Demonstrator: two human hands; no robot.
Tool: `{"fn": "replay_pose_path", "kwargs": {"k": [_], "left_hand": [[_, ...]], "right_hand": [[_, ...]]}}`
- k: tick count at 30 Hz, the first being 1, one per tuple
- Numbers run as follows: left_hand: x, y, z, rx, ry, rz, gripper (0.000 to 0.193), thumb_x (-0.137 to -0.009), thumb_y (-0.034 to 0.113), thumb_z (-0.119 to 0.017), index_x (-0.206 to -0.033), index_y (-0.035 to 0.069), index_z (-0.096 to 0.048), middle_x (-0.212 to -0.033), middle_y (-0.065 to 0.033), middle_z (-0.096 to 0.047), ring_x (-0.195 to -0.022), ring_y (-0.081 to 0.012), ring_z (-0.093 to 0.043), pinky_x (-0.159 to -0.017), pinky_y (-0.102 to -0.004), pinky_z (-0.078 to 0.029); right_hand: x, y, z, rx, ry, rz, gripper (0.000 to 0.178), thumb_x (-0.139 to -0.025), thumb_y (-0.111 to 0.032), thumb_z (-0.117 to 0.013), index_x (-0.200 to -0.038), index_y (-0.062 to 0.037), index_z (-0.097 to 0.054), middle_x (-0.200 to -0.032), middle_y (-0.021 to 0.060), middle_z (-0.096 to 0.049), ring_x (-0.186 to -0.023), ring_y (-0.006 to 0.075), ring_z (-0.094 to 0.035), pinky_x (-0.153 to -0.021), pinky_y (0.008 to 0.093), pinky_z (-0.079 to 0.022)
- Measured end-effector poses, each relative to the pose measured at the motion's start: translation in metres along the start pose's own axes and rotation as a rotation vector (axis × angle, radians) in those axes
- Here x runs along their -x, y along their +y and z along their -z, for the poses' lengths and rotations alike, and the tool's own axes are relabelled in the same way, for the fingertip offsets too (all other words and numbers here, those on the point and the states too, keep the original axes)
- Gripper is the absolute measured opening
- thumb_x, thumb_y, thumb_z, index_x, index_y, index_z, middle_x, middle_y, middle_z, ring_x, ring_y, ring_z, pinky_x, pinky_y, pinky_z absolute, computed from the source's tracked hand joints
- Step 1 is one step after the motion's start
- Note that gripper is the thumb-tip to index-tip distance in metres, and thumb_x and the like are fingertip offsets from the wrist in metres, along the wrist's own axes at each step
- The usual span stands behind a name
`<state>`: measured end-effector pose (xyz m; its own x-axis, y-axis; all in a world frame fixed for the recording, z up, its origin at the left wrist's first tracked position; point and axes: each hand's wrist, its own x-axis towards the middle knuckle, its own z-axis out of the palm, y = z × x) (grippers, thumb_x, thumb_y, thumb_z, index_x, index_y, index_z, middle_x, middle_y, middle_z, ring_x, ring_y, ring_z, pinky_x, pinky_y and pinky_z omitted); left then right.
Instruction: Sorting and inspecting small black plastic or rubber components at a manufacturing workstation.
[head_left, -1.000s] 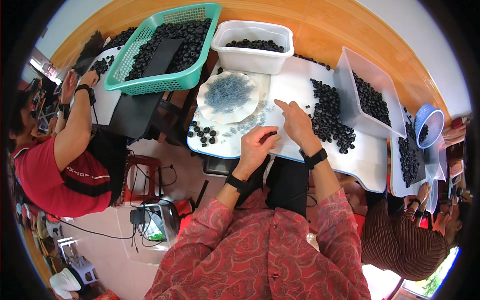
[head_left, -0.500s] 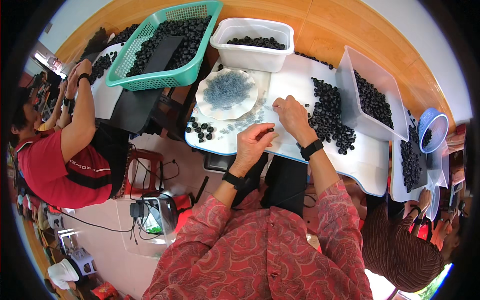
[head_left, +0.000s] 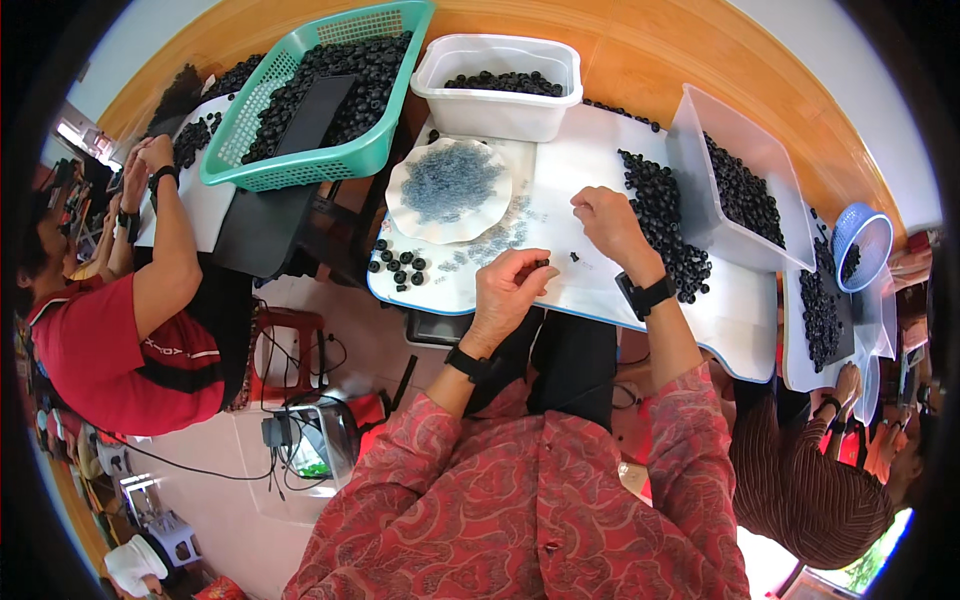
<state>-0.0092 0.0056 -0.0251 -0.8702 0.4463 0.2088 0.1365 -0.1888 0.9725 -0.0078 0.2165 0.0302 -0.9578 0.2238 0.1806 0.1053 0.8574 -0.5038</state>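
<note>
Left hand (head_left: 508, 290) at the near edge, thumb and forefinger pinched on a dark part (head_left: 542, 263), mostly covered by the fingers; its long axis can't be told. Right hand (head_left: 612, 228) farther in and to the right, fingers curled toward the thumb; can't tell whether anything sits between the tips.

Key relation: small black piece (head_left: 574, 257) lies on the white table (head_left: 570, 150) between the hands, just right of the left fingertips and on the near side of the right fingertips; left hand is the nearer one; piece touches neither hand; too small to read its long axis.

Outward: clear bits (head_left: 503, 236) scattered far-left of the left hand; beyond them a scalloped plate (head_left: 425, 230) bearing a grey-clear pile (head_left: 452, 184); loose black parts (head_left: 417, 264) left of the left hand, near edge; black heap (head_left: 655, 205) right of the right hand, running far to near, with a see-through bin (head_left: 715, 240) beside it on the right; white tub (head_left: 490, 118) at the far side; green basket (head_left: 330, 165) far left; co-workers at both sides, red sleeve (head_left: 180, 265) left, brown striped top (head_left: 800, 480) right.
</note>
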Motion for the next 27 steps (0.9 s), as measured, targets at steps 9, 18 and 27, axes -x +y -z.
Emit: {"fn": "replay_pose_path", "kwargs": {"k": [9, 18, 27], "left_hand": [[0.000, 0.006, 0.002, -0.010, -0.020, -0.020, 0.021, -0.089, 0.003, -0.074, -0.109, -0.002, -0.071, -0.088, -0.0059, -0.071, -0.071, -0.0083, -0.066, -0.062, -0.0233, -0.058], [0.000, 0.009, -0.002, -0.027, -0.024, -0.007, 0.022, -0.089, 0.004, -0.075, -0.110, -0.003, -0.070, -0.086, -0.0057, -0.071, -0.071, -0.0080, -0.065, -0.062, -0.0239, -0.058], [0.000, 0.006, -0.002, -0.035, 0.012, -0.024, 0.021, -0.087, 0.004, -0.077, -0.105, -0.002, -0.072, -0.089, -0.0064, -0.071, -0.070, -0.0089, -0.067, -0.060, -0.0236, -0.058]], "right_hand": [[0.043, -0.003, 0.025, -0.044, 0.115, 0.020, 0.011, -0.083, -0.010, -0.072, -0.087, -0.0001, -0.071, -0.083, 0.0185, -0.066, -0.078, 0.0345, -0.066, -0.072, 0.0416, -0.053], [0.084, -0.013, -0.013, -0.083, 0.224, -0.066, 0.013, -0.084, -0.014, -0.073, -0.090, -0.0032, -0.071, -0.090, 0.0153, -0.063, -0.082, 0.0339, -0.065, -0.072, 0.0434, -0.052], [0.099, -0.011, -0.024, -0.003, 0.301, -0.040, 0.007, -0.087, -0.011, -0.068, -0.088, -0.0037, -0.067, -0.094, 0.0134, -0.061, -0.083, 0.0358, -0.064, -0.070, 0.0448, -0.052]]}}
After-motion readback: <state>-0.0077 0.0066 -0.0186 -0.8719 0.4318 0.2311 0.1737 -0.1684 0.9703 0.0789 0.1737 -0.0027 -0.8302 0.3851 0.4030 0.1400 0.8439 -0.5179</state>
